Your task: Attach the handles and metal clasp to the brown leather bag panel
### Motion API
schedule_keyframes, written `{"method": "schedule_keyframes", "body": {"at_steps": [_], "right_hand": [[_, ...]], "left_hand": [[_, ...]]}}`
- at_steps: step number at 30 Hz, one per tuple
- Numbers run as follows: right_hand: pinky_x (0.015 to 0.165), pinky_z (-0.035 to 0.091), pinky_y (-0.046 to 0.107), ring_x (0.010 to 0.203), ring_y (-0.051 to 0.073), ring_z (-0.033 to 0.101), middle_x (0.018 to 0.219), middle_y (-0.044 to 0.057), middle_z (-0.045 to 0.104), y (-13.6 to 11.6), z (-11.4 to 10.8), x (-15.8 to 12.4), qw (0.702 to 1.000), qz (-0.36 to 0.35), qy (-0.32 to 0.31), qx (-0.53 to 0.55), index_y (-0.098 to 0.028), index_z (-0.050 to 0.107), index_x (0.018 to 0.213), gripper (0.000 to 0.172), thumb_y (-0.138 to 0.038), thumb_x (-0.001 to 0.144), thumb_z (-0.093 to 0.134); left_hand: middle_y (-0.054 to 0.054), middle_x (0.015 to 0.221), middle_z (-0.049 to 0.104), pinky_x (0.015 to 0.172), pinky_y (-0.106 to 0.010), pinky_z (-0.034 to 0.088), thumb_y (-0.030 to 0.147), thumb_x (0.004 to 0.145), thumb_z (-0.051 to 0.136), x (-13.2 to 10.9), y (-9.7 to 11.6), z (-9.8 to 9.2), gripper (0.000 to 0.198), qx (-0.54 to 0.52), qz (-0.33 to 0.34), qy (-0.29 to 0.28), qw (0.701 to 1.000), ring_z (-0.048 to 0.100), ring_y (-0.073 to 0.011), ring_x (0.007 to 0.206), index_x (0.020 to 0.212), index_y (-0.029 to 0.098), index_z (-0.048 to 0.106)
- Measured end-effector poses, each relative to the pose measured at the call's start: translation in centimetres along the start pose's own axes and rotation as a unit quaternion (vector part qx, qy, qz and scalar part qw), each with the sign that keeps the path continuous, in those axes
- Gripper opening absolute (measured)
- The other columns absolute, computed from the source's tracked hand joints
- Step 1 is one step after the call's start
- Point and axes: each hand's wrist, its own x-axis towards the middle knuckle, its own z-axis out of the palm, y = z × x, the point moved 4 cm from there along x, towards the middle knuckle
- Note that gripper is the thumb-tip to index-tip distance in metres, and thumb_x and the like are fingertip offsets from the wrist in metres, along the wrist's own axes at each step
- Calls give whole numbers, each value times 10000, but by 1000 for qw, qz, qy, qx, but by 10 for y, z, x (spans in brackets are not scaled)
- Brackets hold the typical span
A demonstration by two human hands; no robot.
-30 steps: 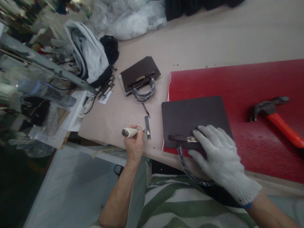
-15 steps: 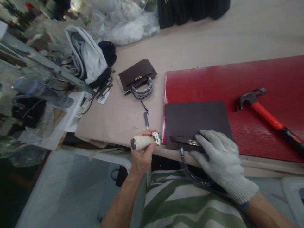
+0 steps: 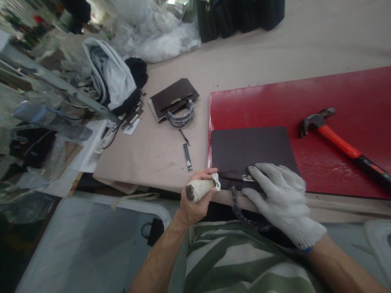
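Note:
My bare left hand (image 3: 195, 203) is closed around a tool with a white-wrapped handle (image 3: 200, 190) and a dark butt end. Its working end is hidden at the left edge of a dark brown leather bag (image 3: 250, 146), beside the strap. The bag lies flat with its lower edge at the table edge; a plastic-wrapped handle (image 3: 235, 203) hangs from it towards my lap. My right hand (image 3: 281, 195), in a white knit glove, lies on the bag with fingers stretched out and thumb apart. Its fingertips are next to a small metal clasp (image 3: 248, 178) on the strap.
Under the bag is a red board (image 3: 256, 106), with a claw hammer (image 3: 339, 140) on its right. Another brown handbag (image 3: 174, 99), a small dark tool (image 3: 184, 137) and a flat grey blade-like piece (image 3: 187, 156) lie left. Plastic wrapping (image 3: 165, 40) is piled behind.
My left hand has moved right with the wrapped tool, bringing it up to the bag's left edge. The gloved right hand stays on the bag. The view has shifted slightly.

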Motion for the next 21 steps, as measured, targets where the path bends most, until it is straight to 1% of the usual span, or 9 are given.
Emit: {"method": "schedule_keyframes", "body": {"at_steps": [3,5,8,10,13,17,19,21], "right_hand": [[883,464,476,1003,326,609,1220,144,688,-6,-7,10,998,6,-55,-44,-175,710,1242,400,-432,959,595],[863,443,463,972,319,594,1197,134,686,-8,-10,15,996,0,-73,-59,-181,713,1225,399,-442,943,602],[838,429,456,950,323,582,1155,130,689,-9,-9,21,995,-3,-82,-59,-173,710,1224,448,-469,893,651],[823,427,445,945,317,589,1150,124,691,-12,-7,24,996,-9,-84,-42,-174,705,1248,468,-451,872,674],[827,430,429,964,303,609,1150,114,701,-17,-5,26,996,-26,-85,-7,-182,717,1227,404,-377,878,658],[856,455,430,981,295,624,1142,114,712,-10,-10,18,997,-23,-76,21,-180,736,1165,325,-324,903,608],[913,467,452,1013,303,621,1173,115,707,-2,-14,11,998,-11,-64,22,-181,735,1168,327,-342,913,610],[1003,459,492,1061,316,616,1216,115,696,7,-18,3,999,5,-50,17,-180,726,1188,343,-354,910,627]], "left_hand": [[-164,1264,710,1074,-537,539,230,932,714,5,-6,1,211,-15,-15,-6,1000,681,-302,1222,1114,209,609],[-159,1243,713,1074,-540,535,225,923,725,8,-12,1,214,-36,-38,-7,999,695,-299,1191,1105,208,615],[-141,1205,722,1074,-530,536,242,903,748,11,-19,0,218,-57,-73,-11,996,713,-290,1148,1079,209,623],[-137,1198,723,1067,-523,542,267,899,753,10,-21,-1,224,-65,-88,-7,994,715,-290,1143,1069,208,620],[-132,1205,722,1052,-510,552,287,905,745,6,-20,2,229,-74,-98,1,992,711,-286,1150,1076,213,612],[-126,1179,726,1034,-500,566,299,901,749,-3,-17,15,225,-71,-99,6,993,717,-288,1133,1060,215,613],[-131,1184,722,1048,-500,556,283,901,747,-6,-15,25,208,-61,-88,2,994,708,-287,1147,1048,215,617],[-131,1192,717,1053,-499,549,264,910,734,-8,-14,35,188,-62,-86,-4,994,699,-284,1156,1051,218,619]]}}
